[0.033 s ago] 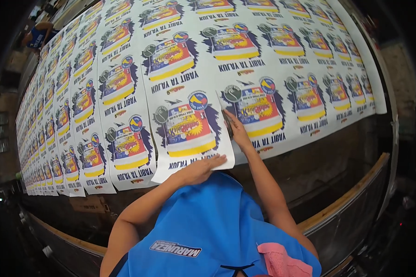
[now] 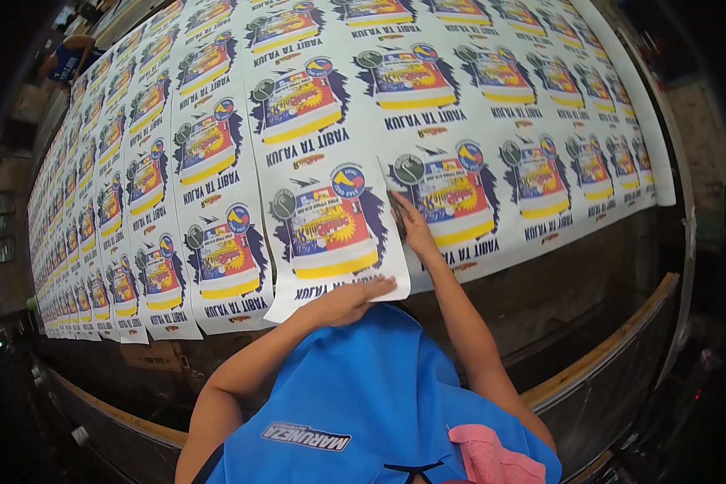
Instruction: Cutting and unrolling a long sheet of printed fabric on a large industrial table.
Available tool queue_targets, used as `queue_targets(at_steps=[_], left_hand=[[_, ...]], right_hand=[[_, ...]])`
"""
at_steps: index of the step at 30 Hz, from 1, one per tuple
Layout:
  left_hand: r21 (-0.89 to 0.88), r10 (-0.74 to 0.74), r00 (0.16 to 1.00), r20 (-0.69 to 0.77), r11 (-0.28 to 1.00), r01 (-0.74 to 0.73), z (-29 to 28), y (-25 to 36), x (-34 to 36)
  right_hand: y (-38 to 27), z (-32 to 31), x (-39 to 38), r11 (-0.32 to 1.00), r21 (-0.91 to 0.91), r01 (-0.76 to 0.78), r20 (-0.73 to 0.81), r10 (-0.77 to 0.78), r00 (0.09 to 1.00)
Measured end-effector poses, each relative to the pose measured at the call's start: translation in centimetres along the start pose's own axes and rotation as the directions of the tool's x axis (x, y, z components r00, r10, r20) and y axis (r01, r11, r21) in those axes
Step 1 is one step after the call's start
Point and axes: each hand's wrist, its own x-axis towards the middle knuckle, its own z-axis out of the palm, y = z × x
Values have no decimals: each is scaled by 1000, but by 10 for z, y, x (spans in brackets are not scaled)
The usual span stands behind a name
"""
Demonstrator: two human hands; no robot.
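A large white printed sheet (image 2: 363, 121) covers the work surface, with the same colourful design repeated in rows. Slits from its near edge divide it into strips. My left hand (image 2: 348, 302) lies on the near end of one strip (image 2: 331, 234), its fingers stretched out flat and pointing right. Just right of it, my right hand (image 2: 414, 229) is at the slit along that strip's right side. Its fingers are pinched together around something thin and dark, mostly hidden, which I cannot make out. The strip's near end hangs slightly over the edge, close to my blue top.
Another person (image 2: 68, 60) in dark blue is at the far left edge of the sheet. A wooden-edged ledge (image 2: 613, 343) runs along the near right side. Below the strips is a brown cardboard piece (image 2: 152, 356). A pink cloth (image 2: 496, 456) lies against my top.
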Motion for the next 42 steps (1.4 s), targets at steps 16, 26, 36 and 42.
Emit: queue_targets(at_steps=[16, 26, 36, 42], left_hand=[[-548, -192, 906, 377, 742, 385, -83, -69, 31], [-545, -272, 788, 552, 598, 588, -81, -109, 40], [-634, -248, 858, 450, 588, 502, -78, -105, 43], [-520, -494, 750, 440, 541, 661, -69, -80, 60]], right_hand=[[9, -6, 326, 989, -139, -43, -120, 27, 992], [-36, 18, 530, 959, -243, -147, -41, 142, 989], [-79, 26, 573, 997, 36, 69, -7, -69, 998], [-49, -52, 351, 989, 149, -19, -158, 42, 986]])
